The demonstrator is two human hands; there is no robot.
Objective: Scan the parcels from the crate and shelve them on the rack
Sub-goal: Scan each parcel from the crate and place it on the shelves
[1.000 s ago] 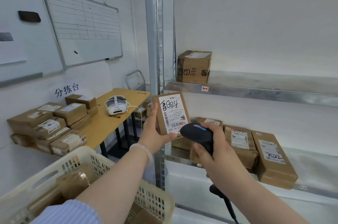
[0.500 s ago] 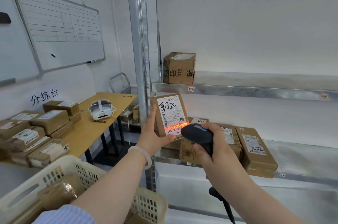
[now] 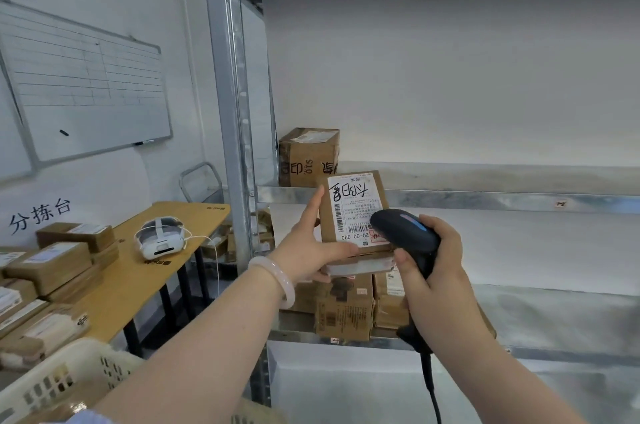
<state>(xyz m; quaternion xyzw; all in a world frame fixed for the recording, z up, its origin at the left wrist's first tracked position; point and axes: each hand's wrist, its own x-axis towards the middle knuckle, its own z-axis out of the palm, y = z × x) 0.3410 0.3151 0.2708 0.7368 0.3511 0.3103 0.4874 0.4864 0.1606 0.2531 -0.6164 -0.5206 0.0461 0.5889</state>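
My left hand (image 3: pixel 308 247) grips a small brown parcel (image 3: pixel 349 212) by its left and bottom edges, white label facing me. My right hand (image 3: pixel 436 271) is closed around a black barcode scanner (image 3: pixel 405 236), whose head sits just in front of the label's lower right corner. The cream crate (image 3: pixel 59 378) lies at the lower left, partly behind my left arm. The metal rack (image 3: pixel 450 197) fills the right side. One box (image 3: pixel 308 157) stands on its middle shelf, and several parcels (image 3: pixel 346 309) lie on the lower shelf behind my hands.
A wooden table (image 3: pixel 152 271) at the left carries stacked parcels (image 3: pixel 52 268) and a white headset (image 3: pixel 159 236). A whiteboard (image 3: pixel 86 88) hangs on the wall. The rack's upright post (image 3: pixel 228 94) stands between table and shelves. The scanner cable (image 3: pixel 433 389) hangs down.
The view has tilted upward, showing the rack's upper shelf. The red scan line seen on the label half a second ago is gone. Parcel and scanner stay close together in front of the rack.
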